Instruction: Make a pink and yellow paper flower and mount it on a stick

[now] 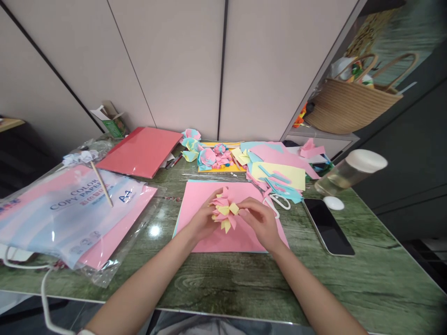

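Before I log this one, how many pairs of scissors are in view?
1: the white-handled scissors lie just beyond the right hand, near the right edge of the pink sheet. More could be hidden under the scraps.

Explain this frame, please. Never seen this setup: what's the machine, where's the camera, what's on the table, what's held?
There is no machine: these are a person's two bare hands. The one picture comes from a camera worn on the head, looking forward and down, so the forearms enter from the bottom edge.

The left hand holds a pink-and-yellow paper flower. The right hand has its fingertips at a yellow petal; whether they pinch it is hard to tell.

Under the hands lies pink paper on a green table. To the right are scissors and a phone; to the left, a bagged pack of color paper. More paper flowers sit at the back.
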Demonstrator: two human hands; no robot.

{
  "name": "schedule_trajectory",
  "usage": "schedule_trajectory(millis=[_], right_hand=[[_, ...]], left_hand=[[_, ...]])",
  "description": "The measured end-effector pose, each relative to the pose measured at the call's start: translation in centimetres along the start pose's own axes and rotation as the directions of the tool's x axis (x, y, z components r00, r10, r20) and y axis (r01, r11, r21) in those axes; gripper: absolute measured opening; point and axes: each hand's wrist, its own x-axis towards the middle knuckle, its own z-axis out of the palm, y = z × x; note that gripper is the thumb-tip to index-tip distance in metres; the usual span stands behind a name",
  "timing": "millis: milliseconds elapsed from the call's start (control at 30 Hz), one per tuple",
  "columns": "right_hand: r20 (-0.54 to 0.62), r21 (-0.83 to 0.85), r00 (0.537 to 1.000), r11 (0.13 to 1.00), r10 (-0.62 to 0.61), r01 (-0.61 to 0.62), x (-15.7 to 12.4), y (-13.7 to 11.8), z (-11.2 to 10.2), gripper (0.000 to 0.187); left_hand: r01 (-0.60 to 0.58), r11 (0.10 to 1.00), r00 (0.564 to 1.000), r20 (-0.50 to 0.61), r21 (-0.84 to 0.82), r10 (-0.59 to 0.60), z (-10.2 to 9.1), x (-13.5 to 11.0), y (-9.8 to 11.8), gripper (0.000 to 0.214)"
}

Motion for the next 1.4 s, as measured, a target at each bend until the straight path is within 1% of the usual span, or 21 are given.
schedule_trajectory(millis=[100,200,300,400,467,600,700,767,833,900,967,1067,1233,1333,1400], right_hand=[[0.01,-0.007,1.0,1.0,0.025,-0.025,0.0,0.1,-0.1,0.011],[-0.036,-0.022,0.998,0.998,0.055,-0.055,0.1,0.2,0.1,0.009],[-0.061,0.003,0.989,0.991,0.136,-0.136,0.3,0.2,0.1,0.006],[-0.027,0.081,0.972,0.969,0.235,-0.233,0.6,0.3,0.0,0.005],[0.001,0.118,0.965,0.958,0.263,-0.261,0.7,0.5,-0.2,0.005],[0.006,0.104,0.968,0.962,0.252,-0.251,0.8,0.7,-0.3,0.005],[-0.015,0.036,0.979,0.978,0.205,-0.204,0.8,0.7,-0.3,0.005],[-0.037,-0.034,0.987,0.987,0.159,-0.16,0.7,0.6,-0.4,0.006],[-0.055,-0.125,0.99,0.983,0.131,-0.137,0.7,0.5,-0.5,0.01],[-0.057,-0.201,0.99,0.969,0.132,-0.141,0.7,0.4,-0.6,0.012],[-0.041,-0.224,0.989,0.964,0.14,-0.146,0.7,0.3,-0.7,0.014],[-0.041,-0.202,0.989,0.968,0.143,-0.148,0.6,0.4,-0.5,0.013],[-0.158,-0.177,0.97,0.961,0.185,-0.212,0.4,1.2,0.4,0.013],[-0.195,-0.07,0.952,0.965,0.236,-0.254,0.2,1.6,0.7,0.016],[-0.207,-0.007,0.947,0.967,0.247,-0.254,0.2,1.8,0.8,0.017]], left_hand=[[0.079,0.994,0.997,0.01,-0.079,-0.078,-0.4,0.3,-0.4,0.05],[0.108,0.988,0.994,0.009,-0.111,-0.107,-0.8,0.4,-0.7,0.049],[0.08,0.994,0.997,0.006,-0.072,-0.08,-0.9,0.4,-0.7,0.053],[0.029,1.0,1.0,-0.012,0.013,-0.029,-0.7,0.4,-0.5,0.059],[0.016,0.999,1.0,-0.011,0.043,-0.016,-0.7,0.4,-0.4,0.06],[0.045,0.998,0.999,-0.005,0.037,-0.045,-1.0,0.5,-0.7,0.058],[0.077,0.996,0.997,-0.023,0.037,-0.077,-1.3,0.7,-0.9,0.057],[0.078,0.995,0.997,-0.032,0.057,-0.076,-1.3,0.7,-0.8,0.056],[0.055,0.994,0.998,-0.045,0.099,-0.05,-1.0,0.6,-0.6,0.056],[0.017,0.986,0.998,-0.065,0.163,-0.006,-0.7,0.5,-0.4,0.058],[-0.022,0.971,0.995,-0.092,0.236,0.045,-0.4,0.5,-0.3,0.061],[-0.084,0.938,0.983,-0.125,0.337,0.133,-0.2,0.5,-0.2,0.063],[-0.144,0.876,0.964,-0.134,0.461,0.229,-0.2,0.6,-0.4,0.062],[-0.174,0.833,0.949,-0.136,0.524,0.283,0.0,0.6,-0.3,0.062],[-0.171,0.81,0.947,-0.134,0.561,0.293,0.1,0.6,-0.2,0.062]])
